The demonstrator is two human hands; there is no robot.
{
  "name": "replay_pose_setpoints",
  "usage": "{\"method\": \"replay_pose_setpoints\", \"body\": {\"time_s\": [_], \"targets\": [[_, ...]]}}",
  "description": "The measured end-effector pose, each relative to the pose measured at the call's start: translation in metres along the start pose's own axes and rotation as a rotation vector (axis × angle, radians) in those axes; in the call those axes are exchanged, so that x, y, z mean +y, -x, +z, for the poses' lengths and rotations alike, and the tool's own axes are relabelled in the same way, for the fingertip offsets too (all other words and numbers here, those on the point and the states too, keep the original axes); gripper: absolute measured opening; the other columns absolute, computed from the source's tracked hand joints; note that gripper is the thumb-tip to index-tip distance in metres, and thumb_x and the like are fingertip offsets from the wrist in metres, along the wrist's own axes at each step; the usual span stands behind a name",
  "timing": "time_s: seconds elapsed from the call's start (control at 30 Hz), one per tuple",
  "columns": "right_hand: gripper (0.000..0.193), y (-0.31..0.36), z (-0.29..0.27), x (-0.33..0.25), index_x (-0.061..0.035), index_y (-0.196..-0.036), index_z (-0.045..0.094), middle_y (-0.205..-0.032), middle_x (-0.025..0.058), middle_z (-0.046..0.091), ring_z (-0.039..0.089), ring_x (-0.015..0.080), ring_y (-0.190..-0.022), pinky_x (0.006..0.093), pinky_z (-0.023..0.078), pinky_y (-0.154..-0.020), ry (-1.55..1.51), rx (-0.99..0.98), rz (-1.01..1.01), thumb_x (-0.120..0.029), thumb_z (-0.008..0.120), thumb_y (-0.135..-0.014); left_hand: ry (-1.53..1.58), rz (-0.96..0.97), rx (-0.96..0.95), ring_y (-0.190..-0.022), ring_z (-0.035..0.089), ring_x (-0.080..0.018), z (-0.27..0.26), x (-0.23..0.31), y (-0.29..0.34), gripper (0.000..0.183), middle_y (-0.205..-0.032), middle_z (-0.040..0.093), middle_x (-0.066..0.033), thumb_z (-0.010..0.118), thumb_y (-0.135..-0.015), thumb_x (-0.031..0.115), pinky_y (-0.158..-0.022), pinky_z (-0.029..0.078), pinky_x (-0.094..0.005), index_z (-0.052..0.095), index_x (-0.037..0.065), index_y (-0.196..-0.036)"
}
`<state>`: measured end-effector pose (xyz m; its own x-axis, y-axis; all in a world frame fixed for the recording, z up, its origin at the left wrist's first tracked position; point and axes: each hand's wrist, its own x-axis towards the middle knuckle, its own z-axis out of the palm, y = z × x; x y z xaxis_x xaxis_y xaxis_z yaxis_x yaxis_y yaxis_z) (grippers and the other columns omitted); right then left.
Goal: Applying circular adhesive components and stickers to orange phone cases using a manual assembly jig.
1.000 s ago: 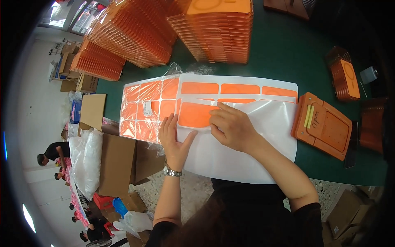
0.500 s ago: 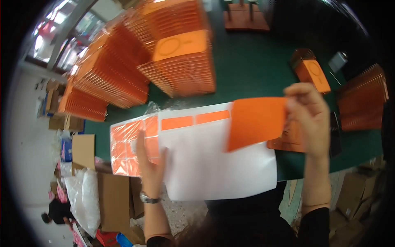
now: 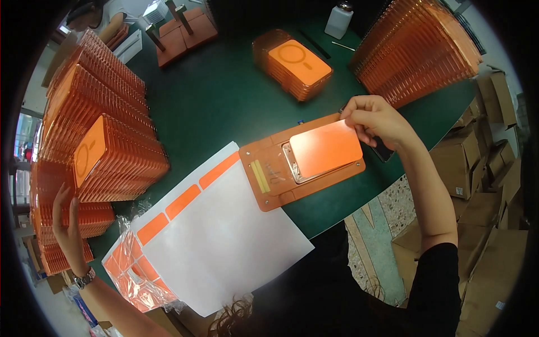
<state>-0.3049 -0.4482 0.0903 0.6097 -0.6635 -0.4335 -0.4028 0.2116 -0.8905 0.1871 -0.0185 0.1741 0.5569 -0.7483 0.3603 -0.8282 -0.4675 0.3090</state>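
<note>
My right hand [image 3: 379, 121] pinches the corner of an orange rounded rectangular sticker [image 3: 325, 149]. The sticker hangs over the recess of a flat brown-orange jig [image 3: 266, 180] with yellow strips; whether the two touch I cannot tell. My left hand [image 3: 68, 227], fingers apart, is beside the tall stacks of orange translucent shells [image 3: 129, 163] at the left and holds nothing. A panel with a ring mark [image 3: 90, 150] faces out from one stack. Between my arms lies a white backing sheet [image 3: 224, 241] with a row of orange labels along its far edge.
Clear wrap covers more orange labels [image 3: 126, 255] at the near left. Further back are a small stack of ringed orange pieces [image 3: 300, 62], a white bottle [image 3: 339, 21] and a brown stand [image 3: 185, 36]. More shells [image 3: 415, 53] rise at right, cardboard boxes [image 3: 455, 163] beyond.
The sticker in my right hand has moved from above the white sheet to over the jig. My left hand has left the sheet for the stacks. The view has turned to the right.
</note>
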Motion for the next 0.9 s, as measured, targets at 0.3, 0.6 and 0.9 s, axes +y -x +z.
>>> {"method": "replay_pose_setpoints", "body": {"time_s": [0.3, 0.6, 0.9], "targets": [[0.005, -0.011, 0.014, -0.003, 0.0001, -0.086, 0.065, -0.070, 0.0011, 0.060, 0.047, 0.0030, -0.053, 0.0188, 0.032, -0.046, 0.128, -0.098, -0.020, -0.003, 0.062, -0.087, 0.246, -0.035, 0.027, -0.120, 0.058, -0.0189, -0.007, -0.005, 0.006, 0.018, -0.145, 0.057, -0.0130, 0.060, -0.102, 0.011, -0.105, 0.045, -0.0318, 0.064, 0.000, -0.116], [0.011, 0.007, 0.026, -0.016, 0.0057, -0.089, 0.064, -0.070, 0.0077, 0.063, 0.058, 0.0095, -0.062, 0.0270, 0.046, -0.057, 0.579, -0.064, -0.243, -0.005, 0.061, -0.086, 0.318, -0.006, 0.141, -0.138, 0.048, -0.0389, -0.004, 0.068, 0.082, 0.025, -0.148, 0.050, -0.0265, 0.052, -0.106, 0.028, -0.108, 0.047, -0.0508, 0.055, 0.004, -0.099], [0.016, 0.019, 0.050, 0.009, 0.0014, -0.096, 0.057, -0.098, 0.0176, 0.058, 0.062, 0.0333, -0.095, 0.0421, 0.055, -0.077, 1.208, 0.165, -0.700, -0.002, 0.061, -0.081, 0.769, -0.084, -0.041, -0.136, 0.051, -0.0365, 0.145, 0.221, 0.093, 0.005, -0.141, 0.056, -0.0278, 0.066, -0.091, 0.002, -0.115, 0.035, -0.0476, 0.063, 0.001, -0.095]]}}
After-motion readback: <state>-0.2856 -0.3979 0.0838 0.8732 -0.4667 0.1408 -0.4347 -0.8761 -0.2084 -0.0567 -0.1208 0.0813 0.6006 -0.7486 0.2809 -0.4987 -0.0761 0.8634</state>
